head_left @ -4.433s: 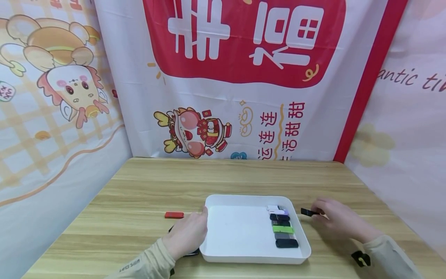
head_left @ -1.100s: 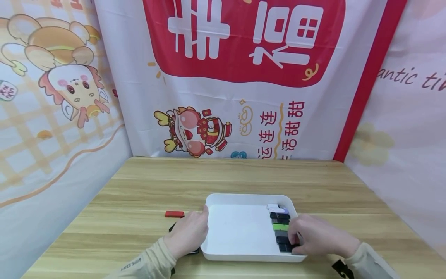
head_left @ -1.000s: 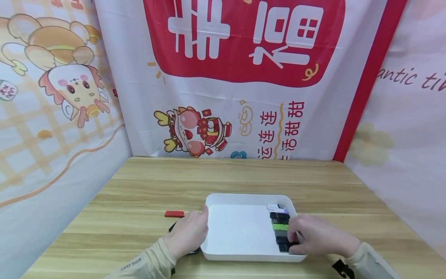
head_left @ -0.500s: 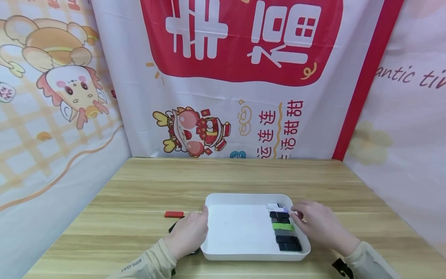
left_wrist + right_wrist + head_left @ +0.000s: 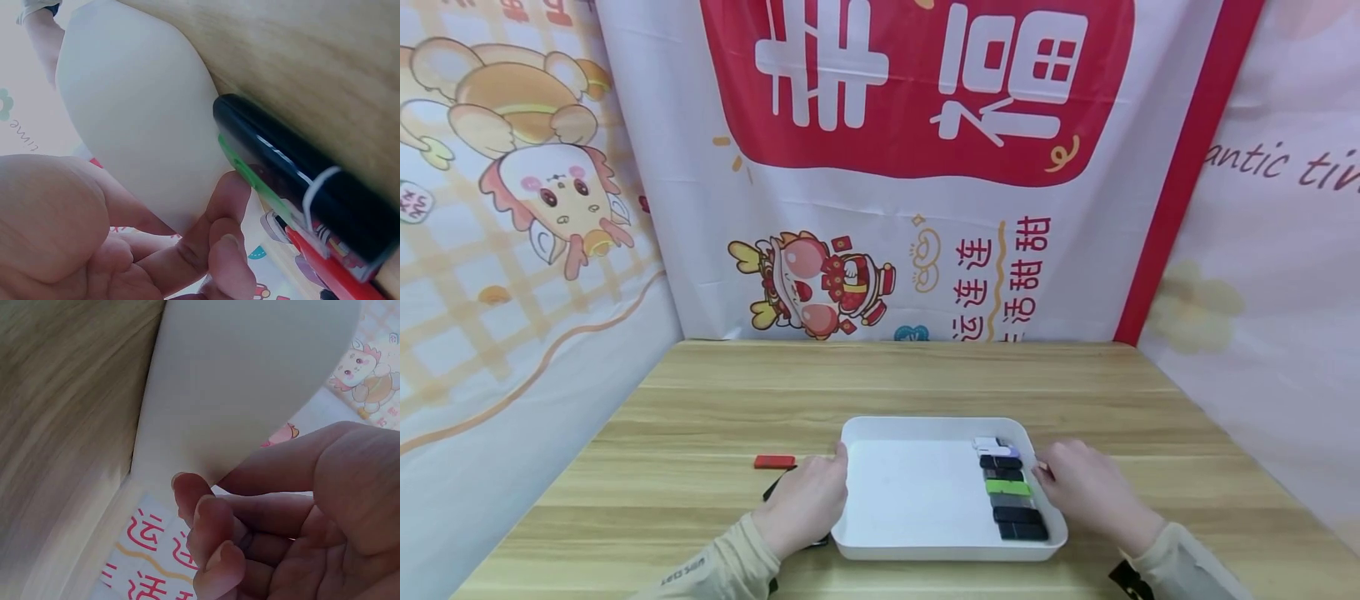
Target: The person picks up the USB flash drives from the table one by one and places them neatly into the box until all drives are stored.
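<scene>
On the wood-grain table [image 5: 715, 408], a white rectangular tray [image 5: 910, 500] sat between a person's hands. The left hand [image 5: 805, 504] pinched its left wall between thumb and fingers; the right hand [image 5: 1086, 487] pinched the right wall likewise. Small flat sticks [image 5: 1021, 515], mostly black, lined the tray's right side, a bright green stick [image 5: 1008, 487] among them. A red stick [image 5: 774, 462] lay left of the tray.

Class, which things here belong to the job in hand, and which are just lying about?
Probably the job:
white tray, held at both sides
row of small sticks inside

Lying about, though possibly awaiting use:
red stick
black piece beside the tray
</scene>
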Motion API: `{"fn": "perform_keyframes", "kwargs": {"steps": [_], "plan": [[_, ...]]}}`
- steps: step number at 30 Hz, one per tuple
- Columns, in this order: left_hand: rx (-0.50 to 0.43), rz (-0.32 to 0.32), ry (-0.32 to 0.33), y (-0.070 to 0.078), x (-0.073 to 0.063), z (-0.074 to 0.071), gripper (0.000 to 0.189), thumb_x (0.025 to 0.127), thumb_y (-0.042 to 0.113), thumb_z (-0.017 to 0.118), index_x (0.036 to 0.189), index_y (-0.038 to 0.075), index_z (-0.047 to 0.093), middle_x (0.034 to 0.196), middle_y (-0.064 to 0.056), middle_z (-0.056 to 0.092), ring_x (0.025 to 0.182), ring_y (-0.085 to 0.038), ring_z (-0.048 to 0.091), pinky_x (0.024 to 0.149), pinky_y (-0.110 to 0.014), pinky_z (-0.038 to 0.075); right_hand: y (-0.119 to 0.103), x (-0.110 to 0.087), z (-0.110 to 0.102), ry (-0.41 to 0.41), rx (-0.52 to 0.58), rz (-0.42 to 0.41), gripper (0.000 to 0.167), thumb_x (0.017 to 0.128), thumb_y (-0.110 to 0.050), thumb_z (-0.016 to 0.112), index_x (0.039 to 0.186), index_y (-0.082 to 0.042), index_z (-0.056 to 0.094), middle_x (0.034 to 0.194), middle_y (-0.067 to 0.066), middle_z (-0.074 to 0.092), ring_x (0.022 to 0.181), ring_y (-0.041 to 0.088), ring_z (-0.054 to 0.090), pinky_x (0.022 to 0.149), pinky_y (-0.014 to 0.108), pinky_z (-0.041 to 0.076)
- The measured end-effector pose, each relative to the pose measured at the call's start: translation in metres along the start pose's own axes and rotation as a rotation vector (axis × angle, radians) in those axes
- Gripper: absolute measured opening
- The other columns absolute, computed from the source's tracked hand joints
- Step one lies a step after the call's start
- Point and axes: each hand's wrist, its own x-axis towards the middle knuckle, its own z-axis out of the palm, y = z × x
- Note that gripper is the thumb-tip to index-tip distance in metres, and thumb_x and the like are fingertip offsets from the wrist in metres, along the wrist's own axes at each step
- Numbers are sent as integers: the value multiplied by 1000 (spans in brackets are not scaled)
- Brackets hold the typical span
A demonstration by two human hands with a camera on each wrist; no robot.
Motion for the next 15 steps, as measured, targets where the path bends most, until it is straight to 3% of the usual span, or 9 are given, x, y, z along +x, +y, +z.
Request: {"fn": "perform_keyframes", "kwargs": {"steps": [6, 15], "plan": [[11, -7, -13, -2, 0, 1, 43, 88, -2, 54, 127, -20, 50, 53, -1, 39, 44, -10, 39, 34, -23, 31, -5, -1, 4, 20, -65, -31, 19, 87, -3, 67, 70, -10, 61, 62, -2, 49, 55, 15, 43, 48, 34, 39], [-6, -13, -25, -2, 2, -1, 43, 88, -1, 54, 127, -19, 50, 58, -7, 47, 50, -14, 46, 36, -26, 36, -13, 0, 5, 4, -79, 20, 14, 87, 1, 63, 74, -4, 63, 60, 1, 49, 51, 14, 44, 44, 29, 40]]}}
